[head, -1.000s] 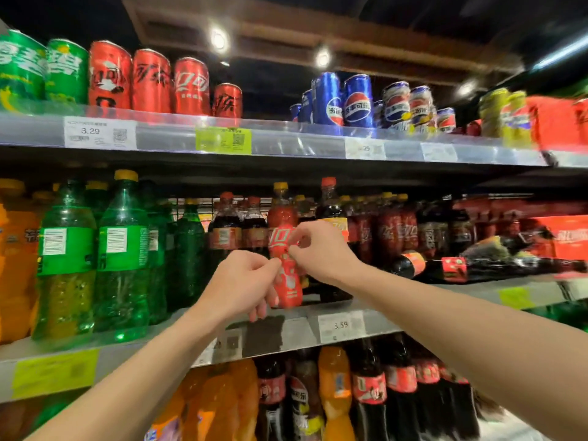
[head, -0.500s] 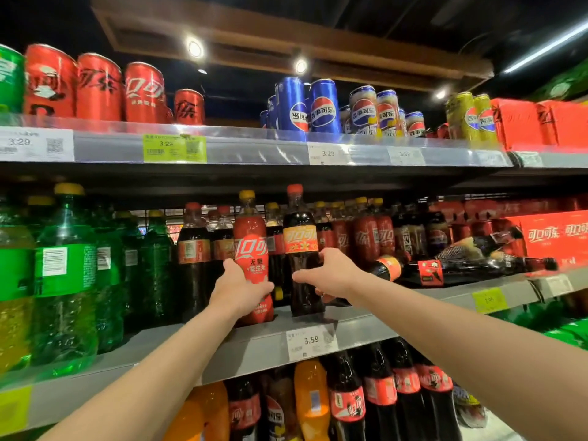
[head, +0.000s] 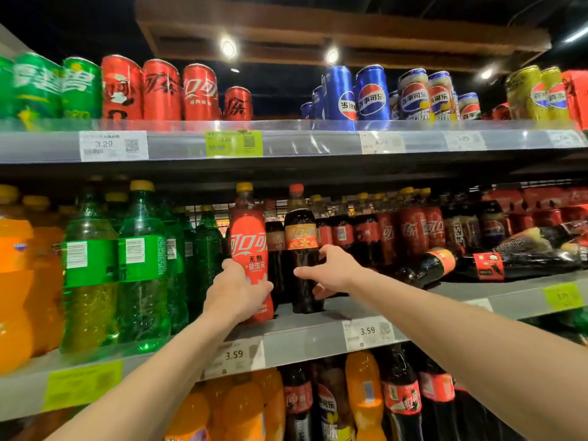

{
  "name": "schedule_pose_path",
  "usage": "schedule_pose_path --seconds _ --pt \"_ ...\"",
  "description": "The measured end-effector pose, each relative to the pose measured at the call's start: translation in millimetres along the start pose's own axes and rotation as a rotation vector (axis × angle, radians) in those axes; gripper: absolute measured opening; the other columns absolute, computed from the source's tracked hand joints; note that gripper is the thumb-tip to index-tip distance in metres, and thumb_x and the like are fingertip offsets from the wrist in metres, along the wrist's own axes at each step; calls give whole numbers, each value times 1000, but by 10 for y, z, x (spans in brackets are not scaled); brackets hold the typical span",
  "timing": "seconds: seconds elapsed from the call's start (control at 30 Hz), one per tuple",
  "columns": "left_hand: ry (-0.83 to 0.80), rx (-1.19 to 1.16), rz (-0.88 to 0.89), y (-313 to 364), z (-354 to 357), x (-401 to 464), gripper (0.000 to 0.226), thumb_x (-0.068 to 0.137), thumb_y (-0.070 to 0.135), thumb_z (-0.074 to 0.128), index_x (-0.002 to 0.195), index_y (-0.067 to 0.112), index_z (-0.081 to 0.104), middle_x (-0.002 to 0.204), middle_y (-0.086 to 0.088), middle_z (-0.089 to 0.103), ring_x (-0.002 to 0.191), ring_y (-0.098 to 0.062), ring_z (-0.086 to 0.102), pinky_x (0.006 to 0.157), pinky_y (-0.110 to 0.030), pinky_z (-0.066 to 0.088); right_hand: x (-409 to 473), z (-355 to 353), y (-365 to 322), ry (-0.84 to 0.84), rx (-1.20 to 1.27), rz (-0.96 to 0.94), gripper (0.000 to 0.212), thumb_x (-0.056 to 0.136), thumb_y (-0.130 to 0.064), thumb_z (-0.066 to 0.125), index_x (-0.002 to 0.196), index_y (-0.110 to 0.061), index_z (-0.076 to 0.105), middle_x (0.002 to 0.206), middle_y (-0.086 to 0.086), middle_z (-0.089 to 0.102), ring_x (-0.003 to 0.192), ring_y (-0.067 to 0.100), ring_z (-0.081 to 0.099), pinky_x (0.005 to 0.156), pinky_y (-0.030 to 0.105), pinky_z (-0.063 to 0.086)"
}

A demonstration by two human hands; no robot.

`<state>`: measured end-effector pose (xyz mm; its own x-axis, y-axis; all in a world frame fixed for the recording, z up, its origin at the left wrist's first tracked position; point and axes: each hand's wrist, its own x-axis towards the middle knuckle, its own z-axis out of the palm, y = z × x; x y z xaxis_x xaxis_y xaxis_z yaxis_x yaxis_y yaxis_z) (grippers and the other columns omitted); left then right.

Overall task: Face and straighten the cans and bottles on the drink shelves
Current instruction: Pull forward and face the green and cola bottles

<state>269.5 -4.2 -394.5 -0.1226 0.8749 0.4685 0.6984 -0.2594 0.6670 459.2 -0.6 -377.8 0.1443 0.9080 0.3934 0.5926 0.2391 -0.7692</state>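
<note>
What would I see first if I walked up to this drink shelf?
Probably the two hands on the middle shelf: the left hand wraps a bright red cola bottle, and the right hand reaches round a dark cola bottle beside it. To the right, some dark bottles lie tipped over. Above, red cans and blue cans line the top shelf.

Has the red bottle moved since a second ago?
Yes. The red bottle went left, off the white 3.59 tag, toward the green bottles.

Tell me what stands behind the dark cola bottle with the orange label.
Behind the dark cola bottle stand more cola bottles in rows. The right hand covers their lower parts; the shelf's back is too dark to see.
</note>
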Motion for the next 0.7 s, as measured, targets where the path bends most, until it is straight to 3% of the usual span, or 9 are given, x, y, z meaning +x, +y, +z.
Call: schedule_pose_path --seconds 0.23,0.7 --pt "133 224 100 -130 -304 -168 64 81 53 72 113 9 38 115 -11 60 102 -35 63 75 -35 46 116 451 -178 -100 137 -27 95 88 -35 78 158 -9 19 128 16 62 74 18 72 59 23 61" --pt "153 229 120 -284 -464 -212 67 80 57 73 117 10 41 111 -7 59 97 -29 65 81 -40 55 149 792 -344 -193 322 8 81 79 -27 87 140 -14 35 116 16 63 60 21 70 65 34 64"
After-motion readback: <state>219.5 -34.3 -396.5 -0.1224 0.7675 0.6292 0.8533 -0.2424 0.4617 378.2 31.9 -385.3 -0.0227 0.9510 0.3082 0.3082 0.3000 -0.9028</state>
